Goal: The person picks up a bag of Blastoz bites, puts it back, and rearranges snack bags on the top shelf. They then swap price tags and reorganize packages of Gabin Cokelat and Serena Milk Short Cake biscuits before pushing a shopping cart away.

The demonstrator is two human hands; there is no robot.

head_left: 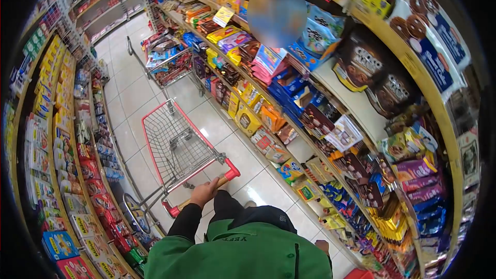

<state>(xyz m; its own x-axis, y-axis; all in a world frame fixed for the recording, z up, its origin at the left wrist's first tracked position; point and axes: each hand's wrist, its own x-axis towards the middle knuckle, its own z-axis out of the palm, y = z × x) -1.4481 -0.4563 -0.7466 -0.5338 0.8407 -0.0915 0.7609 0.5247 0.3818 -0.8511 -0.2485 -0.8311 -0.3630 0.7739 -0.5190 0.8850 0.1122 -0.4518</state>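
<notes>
My left hand (204, 192) is closed around the tan handle bar (221, 181) of a small shopping cart, between its red end pieces. The shopping cart (145, 134) has a wire basket with a red rim, and floor tiles show through the mesh. My right hand (323, 246) hangs low beside my green top, near the lower snack shelves. Only a small part of it shows, and its fingers cannot be made out.
A second cart (170, 62) piled with packets stands ahead by the right shelves. Snack shelves (341, 101) line the right side, with dark Choco pouches (361, 59). Boxed goods (39, 144) fill the left shelves. White tiles (129, 75) form the aisle floor.
</notes>
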